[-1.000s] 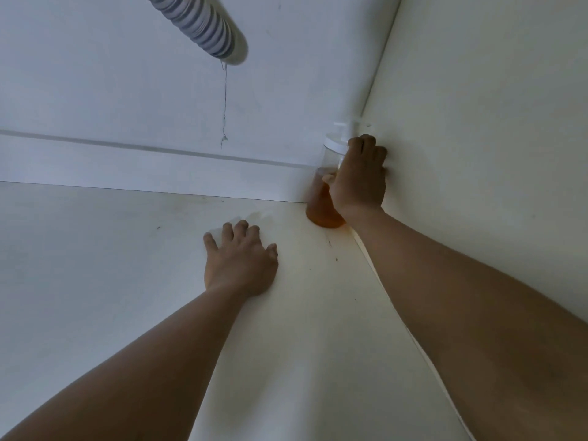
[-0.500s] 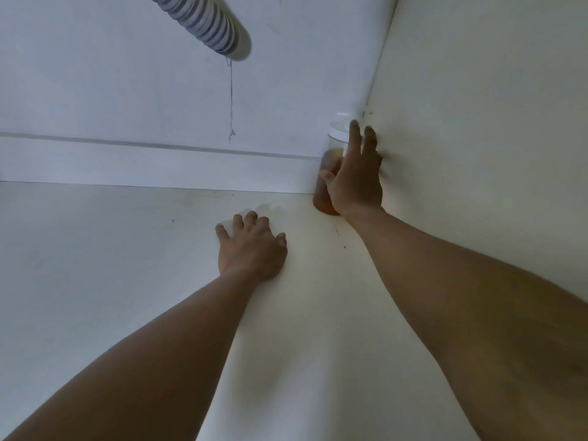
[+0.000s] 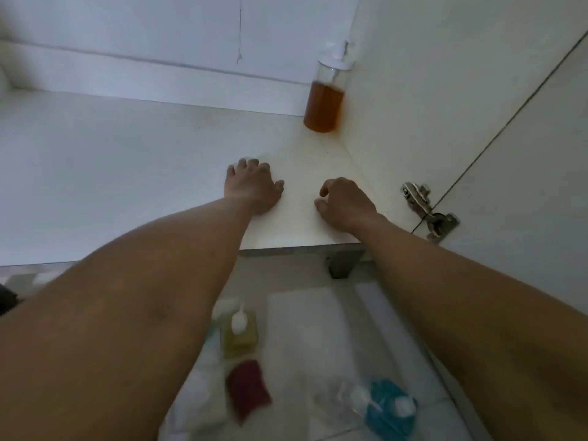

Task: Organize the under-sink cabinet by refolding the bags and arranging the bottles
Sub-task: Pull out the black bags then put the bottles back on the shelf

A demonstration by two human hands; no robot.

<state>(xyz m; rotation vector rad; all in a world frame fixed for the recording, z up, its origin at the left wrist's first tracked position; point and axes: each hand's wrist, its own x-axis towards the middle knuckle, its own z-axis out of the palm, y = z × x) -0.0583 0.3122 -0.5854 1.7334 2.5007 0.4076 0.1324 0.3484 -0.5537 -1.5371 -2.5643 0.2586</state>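
Clear pump bottle of amber liquid [image 3: 324, 103] stands in the back corner of the white cabinet [image 3: 127, 160]; left hand [image 3: 251, 187] flat, right hand [image 3: 346, 202] loosely curled, both empty; yellow bottle [image 3: 239, 334] and blue bottle [image 3: 389, 409] wait outside.

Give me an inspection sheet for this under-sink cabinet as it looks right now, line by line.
Surface: white cabinet floor, faint marks near the back right corner.
Job's things: amber pump bottle upright in the back right corner; yellow bottle and blue bottle outside on the tiled floor, both blurred.
Clutter: dark red item on the tiles, too blurred to identify.
Hands: left hand flat on the cabinet floor; right hand loosely curled beside it, holding nothing.
Cables: nothing seen; only a thin strand down the back wall.
Surroundings: metal hinge at the right side; cabinet leg below the front edge.
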